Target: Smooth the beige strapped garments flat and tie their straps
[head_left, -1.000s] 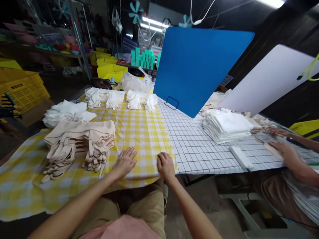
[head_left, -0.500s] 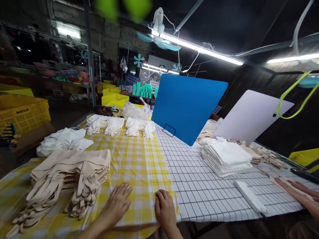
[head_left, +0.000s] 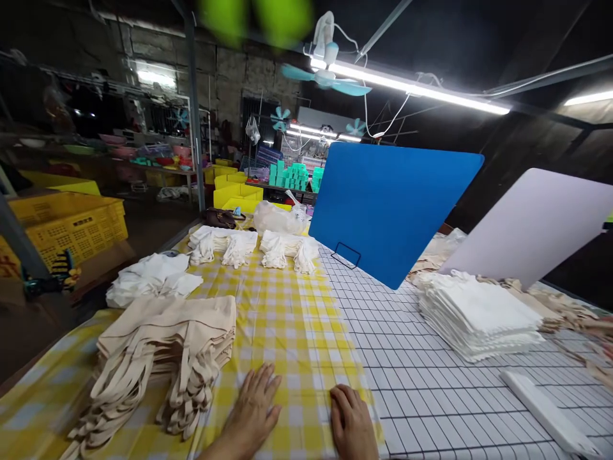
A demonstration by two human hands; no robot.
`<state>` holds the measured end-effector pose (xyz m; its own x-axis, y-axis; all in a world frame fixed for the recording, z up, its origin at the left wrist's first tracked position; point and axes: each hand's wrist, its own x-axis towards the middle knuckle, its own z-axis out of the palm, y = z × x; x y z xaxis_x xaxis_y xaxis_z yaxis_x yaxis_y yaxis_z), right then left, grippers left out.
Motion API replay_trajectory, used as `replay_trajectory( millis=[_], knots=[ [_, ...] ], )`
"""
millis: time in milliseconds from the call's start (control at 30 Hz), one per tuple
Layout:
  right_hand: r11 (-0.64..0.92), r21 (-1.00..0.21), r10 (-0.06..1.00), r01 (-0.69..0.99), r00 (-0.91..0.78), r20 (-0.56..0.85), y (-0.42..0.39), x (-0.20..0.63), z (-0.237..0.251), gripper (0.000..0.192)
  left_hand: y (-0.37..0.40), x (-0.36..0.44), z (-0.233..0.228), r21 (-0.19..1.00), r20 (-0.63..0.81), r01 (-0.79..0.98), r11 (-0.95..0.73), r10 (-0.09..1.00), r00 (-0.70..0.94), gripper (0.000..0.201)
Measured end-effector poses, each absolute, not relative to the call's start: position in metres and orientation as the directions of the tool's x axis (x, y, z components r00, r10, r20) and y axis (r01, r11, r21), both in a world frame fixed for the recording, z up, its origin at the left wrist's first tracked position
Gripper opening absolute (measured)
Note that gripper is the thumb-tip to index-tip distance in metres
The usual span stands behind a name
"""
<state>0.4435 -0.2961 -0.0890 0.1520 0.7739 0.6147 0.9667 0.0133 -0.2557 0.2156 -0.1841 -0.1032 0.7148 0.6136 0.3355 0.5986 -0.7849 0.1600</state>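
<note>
My left hand point(head_left: 255, 409) lies flat on the yellow-and-white checked tablecloth point(head_left: 282, 322), fingers spread, holding nothing. To its right, my right hand point(head_left: 352, 418) rests on the same cloth near the edge of the white grid cloth point(head_left: 407, 383). Its fingers are loosely bent, with no object visible in them. Left of my left hand sits a stack of beige garments point(head_left: 177, 319) with straps hanging toward me. A rumpled white fabric pile point(head_left: 153, 278) lies behind that stack. Farther back are two strapped white garment stacks point(head_left: 225, 241) point(head_left: 287, 246).
A blue board point(head_left: 393, 204) stands upright in a black wire holder point(head_left: 345, 255); a pale board point(head_left: 531, 223) leans farther right. Folded white fabric point(head_left: 479, 313) and a long white object point(head_left: 550, 409) lie at right. At the right edge, a co-worker's hand is partly visible, blurred.
The view has turned left, so everything sits farther right in the picture. Both my hands stay on the cloth, much as before. The co-worker's arms have mostly left the frame.
</note>
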Motion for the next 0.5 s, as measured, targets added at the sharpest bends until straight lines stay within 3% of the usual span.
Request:
replay_trajectory(
  millis=[333, 500],
  knots=[
    [-0.054, -0.294, 0.809, 0.954, 0.215, 0.548, -0.299, 0.432, -0.072, 0.017, -0.176, 0.213, -0.124, 0.107, 0.462, 0.552, -0.827, 0.533, 0.709, 0.049],
    [-0.056, -0.292, 0.811, 0.955, 0.214, 0.544, -0.299, 0.429, -0.072, 0.017, -0.18, 0.229, -0.128, 0.181, 0.413, 0.589, -0.787, 0.605, 0.681, 0.047]
  ],
)
